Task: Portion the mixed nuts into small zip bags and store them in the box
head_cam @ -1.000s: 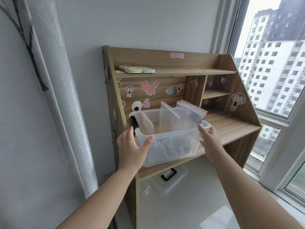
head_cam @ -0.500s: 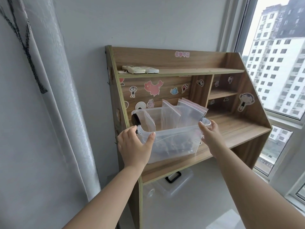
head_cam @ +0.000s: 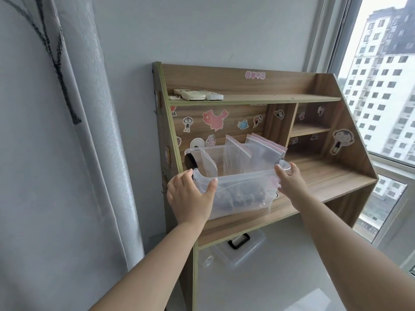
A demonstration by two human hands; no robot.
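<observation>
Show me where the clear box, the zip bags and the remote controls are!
clear box (head_cam: pixel 244 187), head view, on its front wall.
zip bags (head_cam: pixel 262 151), head view, on a bag standing in the box.
remote controls (head_cam: pixel 193 94), head view, on the left remote's top.

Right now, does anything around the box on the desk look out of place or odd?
Mostly tidy. The clear box has no lid on, and its zip bags stick up past the rim; a clear lid with a black handle lies under the desk. No nuts look spilled.

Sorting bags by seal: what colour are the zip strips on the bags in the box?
Pink, on the zip bags; head view.
</observation>
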